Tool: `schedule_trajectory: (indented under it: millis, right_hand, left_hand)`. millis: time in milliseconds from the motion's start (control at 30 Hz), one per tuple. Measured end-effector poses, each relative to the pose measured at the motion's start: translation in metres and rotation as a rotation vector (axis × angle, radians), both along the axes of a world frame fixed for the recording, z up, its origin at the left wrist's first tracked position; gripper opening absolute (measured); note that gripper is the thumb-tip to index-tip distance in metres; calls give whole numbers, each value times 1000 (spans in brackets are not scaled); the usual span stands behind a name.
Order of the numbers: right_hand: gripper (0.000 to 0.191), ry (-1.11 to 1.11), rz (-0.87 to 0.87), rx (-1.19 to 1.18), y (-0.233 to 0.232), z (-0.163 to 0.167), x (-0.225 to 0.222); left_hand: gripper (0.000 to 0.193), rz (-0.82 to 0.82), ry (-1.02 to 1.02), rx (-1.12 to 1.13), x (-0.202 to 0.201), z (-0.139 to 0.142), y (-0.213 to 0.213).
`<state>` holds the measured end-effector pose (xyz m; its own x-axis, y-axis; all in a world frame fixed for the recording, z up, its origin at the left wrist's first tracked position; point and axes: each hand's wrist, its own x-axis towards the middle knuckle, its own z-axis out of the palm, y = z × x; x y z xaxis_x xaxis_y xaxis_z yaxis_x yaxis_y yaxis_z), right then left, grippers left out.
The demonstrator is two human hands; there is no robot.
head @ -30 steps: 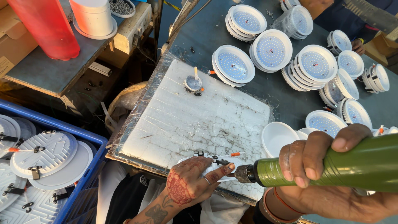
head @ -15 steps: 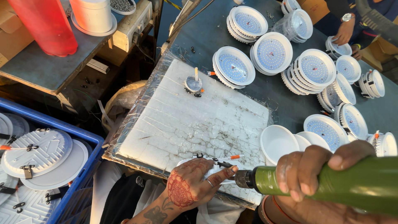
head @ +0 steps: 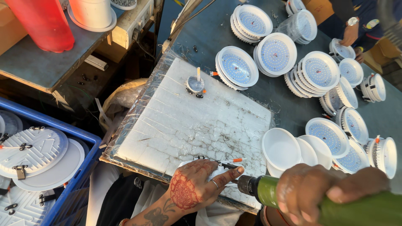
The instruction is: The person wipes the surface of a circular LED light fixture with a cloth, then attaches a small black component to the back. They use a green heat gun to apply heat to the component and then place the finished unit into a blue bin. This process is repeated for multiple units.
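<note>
At the near edge of the plastic-wrapped white board (head: 188, 121), the left hand (head: 197, 188) presses flat over a white lamp fitting (head: 217, 171). The right hand (head: 322, 188) grips a green electric screwdriver (head: 310, 201), tip touching it. The blue crate (head: 79, 167) holds flat white lamp panels (head: 33, 150).

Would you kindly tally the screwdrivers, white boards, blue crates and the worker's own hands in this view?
Screwdriver, green: 1
Board, white: 1
Crate, blue: 1
Hands, left and right: 2
Total: 5
</note>
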<state>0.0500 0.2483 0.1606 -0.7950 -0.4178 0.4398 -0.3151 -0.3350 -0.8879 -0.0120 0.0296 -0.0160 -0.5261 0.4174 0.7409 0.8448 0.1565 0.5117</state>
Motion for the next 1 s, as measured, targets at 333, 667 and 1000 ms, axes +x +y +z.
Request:
schedule_trajectory:
  millis: [333, 667, 1000]
  right_hand:
    - [72, 231, -600, -335, -17, -44, 6]
    - [102, 274, -1261, 363, -40, -172, 0]
    - [53, -386, -1047, 414, -72, -208, 11]
  left_hand:
    - [55, 6, 82, 3, -2, -17, -10]
    - [130, 231, -841, 416, -32, -11, -45]
    - [102, -35, -948, 857, -18, -31, -43]
